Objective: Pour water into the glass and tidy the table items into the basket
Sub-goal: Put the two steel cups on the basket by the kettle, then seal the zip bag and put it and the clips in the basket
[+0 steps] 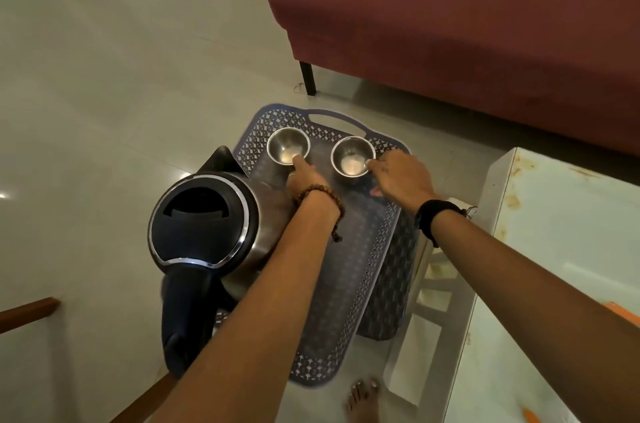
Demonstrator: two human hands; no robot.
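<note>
Steel cups (288,146) (352,156) stood in the basket (349,284) beside the kettle (204,218), each hand (304,180) (403,178) pinching a rim to settle it.

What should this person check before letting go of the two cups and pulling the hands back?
1. Both cups inside the basket: ok, the left cup and right cup sit at its far end.
2. Cups upright: ok, both open upward.
3. Cups apart: ok, a gap shows between them.
4. Kettle inside the basket: ok, though it overhangs the left edge.
5. Grip: the left hand and right hand each touch a cup's near rim; whether they pinch it, cannot tell.
6. Water in cups: cannot tell, only a pale shine at the bottoms.
</note>
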